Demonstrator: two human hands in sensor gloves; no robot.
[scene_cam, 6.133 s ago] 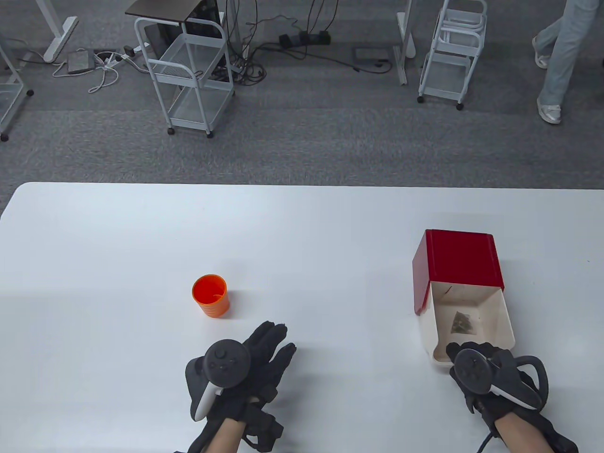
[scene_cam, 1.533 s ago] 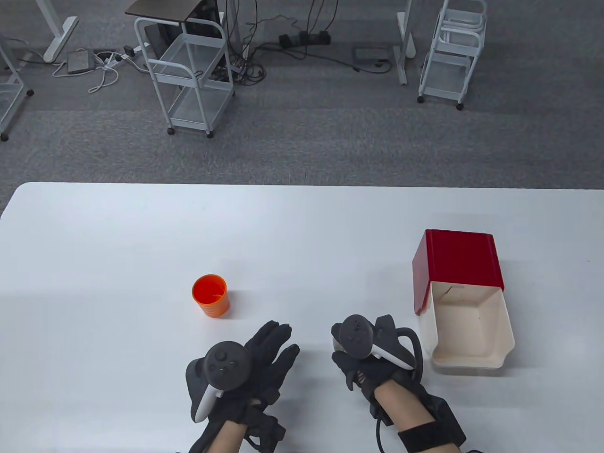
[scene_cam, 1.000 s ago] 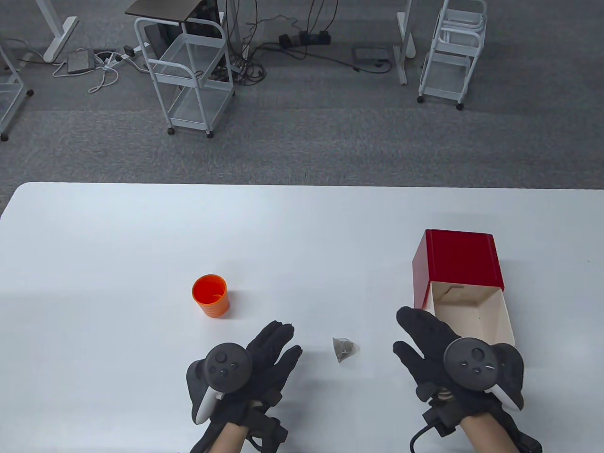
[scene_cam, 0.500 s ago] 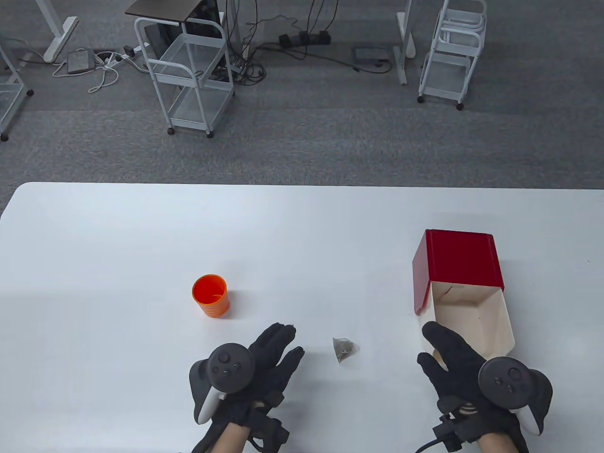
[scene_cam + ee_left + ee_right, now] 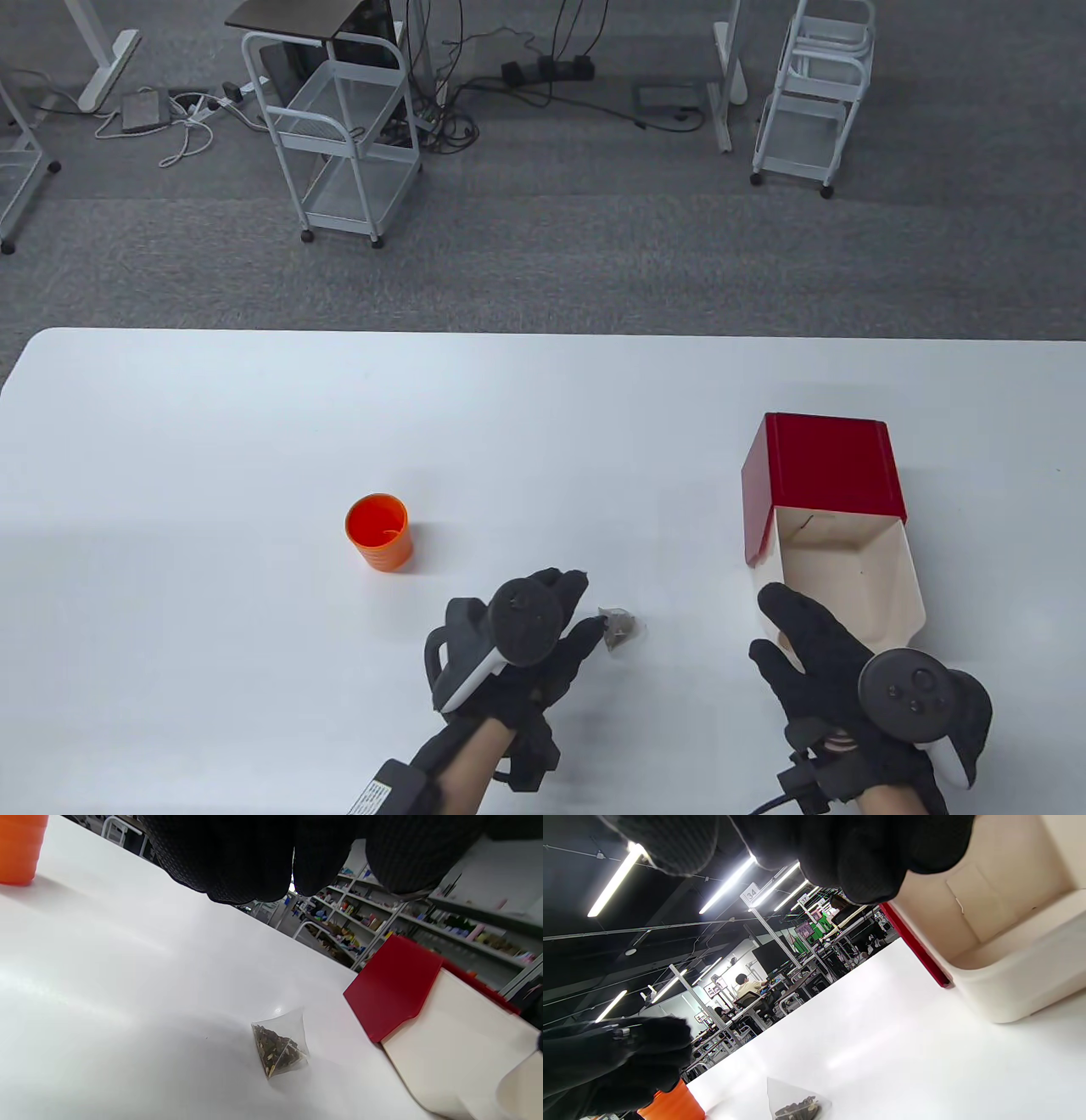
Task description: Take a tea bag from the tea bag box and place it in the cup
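A small pyramid tea bag [image 5: 622,626] lies on the white table [image 5: 254,407] between my hands; it also shows in the left wrist view [image 5: 279,1049] and the right wrist view [image 5: 796,1103]. My left hand [image 5: 585,615] is right beside it, fingers spread above it, not holding it. The orange cup [image 5: 379,531] stands upright to the left, seen also in the left wrist view [image 5: 19,849]. The tea bag box [image 5: 827,531], red sleeve with a cream drawer pulled out, looks empty. My right hand [image 5: 793,632] lies open with fingers by the drawer's front left corner.
The table's far edge is well beyond the box. White wire carts [image 5: 339,127] and cables stand on the grey floor behind the table.
My left hand has moved right to the tea bag. Earlier my right hand carried the tea bag out of the drawer, set it on the table and drew back to the box.
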